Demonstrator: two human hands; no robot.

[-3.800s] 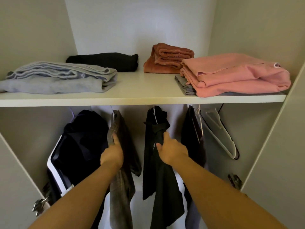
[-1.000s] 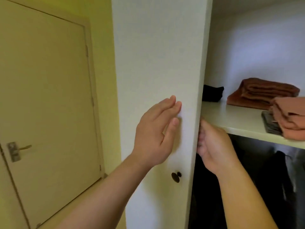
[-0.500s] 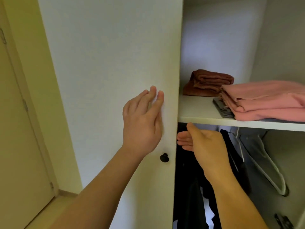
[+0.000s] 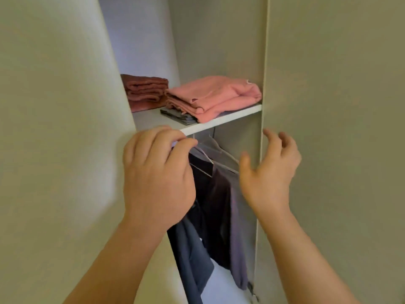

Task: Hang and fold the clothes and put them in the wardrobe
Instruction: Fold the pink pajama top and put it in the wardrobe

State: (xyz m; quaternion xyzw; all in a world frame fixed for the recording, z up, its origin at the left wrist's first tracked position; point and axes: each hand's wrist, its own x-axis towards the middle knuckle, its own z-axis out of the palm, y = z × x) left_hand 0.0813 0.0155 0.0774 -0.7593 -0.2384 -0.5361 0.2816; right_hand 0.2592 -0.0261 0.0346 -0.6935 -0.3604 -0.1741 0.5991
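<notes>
The wardrobe stands partly open, with a narrow gap between its left door (image 4: 65, 150) and right door (image 4: 328, 128). My left hand (image 4: 157, 176) is at the left door's free edge, fingers curled round it. My right hand (image 4: 270, 172) hovers with spread fingers just beside the right door's edge. In the gap, a folded pink garment (image 4: 210, 95) lies on a folded grey one (image 4: 177, 116) on the white shelf (image 4: 221, 122). A folded rust-coloured towel (image 4: 144, 91) is behind them. Dark garments (image 4: 212, 205) hang below on pale hangers (image 4: 215, 153).
The two white doors fill most of the view on either side. The wardrobe's inner right wall (image 4: 219, 40) and back panel (image 4: 140, 36) show above the shelf. A metal hinge (image 4: 252, 290) sits low on the right door's inner side.
The gap between the doors has narrowed and the right door has come into view. My right hand has left the left door's edge for the right door. My left hand's fingers now curl at the edge.
</notes>
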